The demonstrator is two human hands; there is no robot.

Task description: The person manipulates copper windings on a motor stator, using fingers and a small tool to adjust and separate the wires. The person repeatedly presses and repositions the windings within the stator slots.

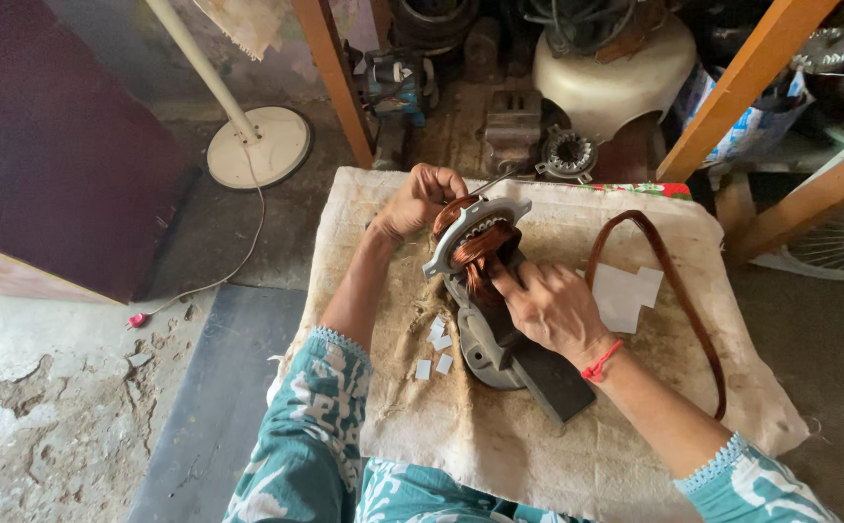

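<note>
- Copper windings (477, 254) in grey metal stator (470, 225): judged heavy, rigid; wire fragile.
- Left hand (418, 201) grips stator's far rim, toward tabletop's (538, 455) far edge.
- Right hand (550, 305) presses fingers onto windings, partly closed.
- Frame judged the safest hold.

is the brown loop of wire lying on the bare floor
No, the brown wire loop lies on the cloth covering the work surface, beside the right hand.

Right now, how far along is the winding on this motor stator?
Done: copper coils already sit in the stator. In hand: the left hand steadies its rim, holding a thin tool, while the right hand presses the wire in. Left: a loose loop of wire and paper slips lie unused on the cloth.
</note>
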